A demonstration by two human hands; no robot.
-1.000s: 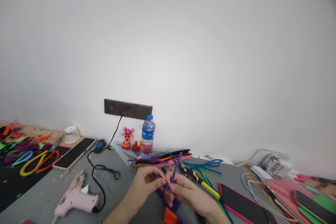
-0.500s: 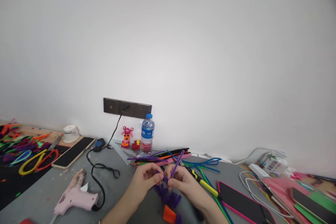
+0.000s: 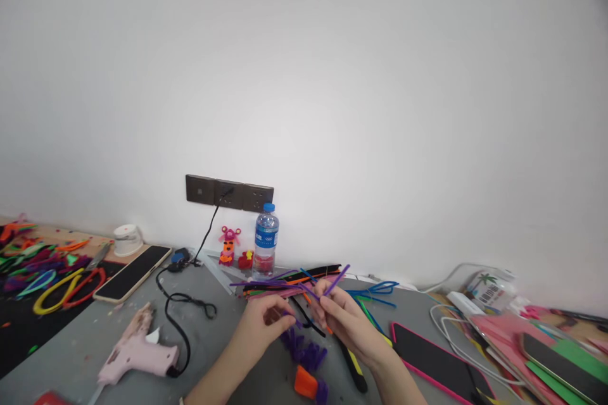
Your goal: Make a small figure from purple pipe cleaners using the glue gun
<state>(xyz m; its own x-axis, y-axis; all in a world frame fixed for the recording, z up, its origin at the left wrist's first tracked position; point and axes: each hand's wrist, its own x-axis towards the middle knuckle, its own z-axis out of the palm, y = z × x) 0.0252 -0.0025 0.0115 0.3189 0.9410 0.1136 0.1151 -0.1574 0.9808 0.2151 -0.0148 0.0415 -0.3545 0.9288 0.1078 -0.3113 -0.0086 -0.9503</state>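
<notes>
My right hand [image 3: 349, 319] is closed on a purple pipe cleaner [image 3: 339, 280], which is bent into a V and sticks up above the fingers. To its left, my left hand [image 3: 263, 324] pinches a short bit of purple pipe cleaner [image 3: 297, 323] between thumb and fingertips. The two hands are apart. Below and between them lies a bundle of curled purple pipe cleaner [image 3: 308, 355] with an orange piece [image 3: 305, 383] at its lower end. Pliers with yellow and black handles [image 3: 354, 370] rest on the table, partly hidden under my right hand.
A pink glue gun [image 3: 137, 354] with a black cord lies at left, near a phone [image 3: 135, 273] and scissors [image 3: 85, 288]. Behind stand a water bottle [image 3: 266, 240] and a small pink-orange figure [image 3: 228, 247]. Loose pipe cleaners [image 3: 375, 291] lie ahead; a pink-edged phone [image 3: 439, 361] sits right.
My hands have moved apart: the right one has shifted right and up with its purple pipe cleaner, uncovering more of the pliers. My left hand has stayed nearly in place.
</notes>
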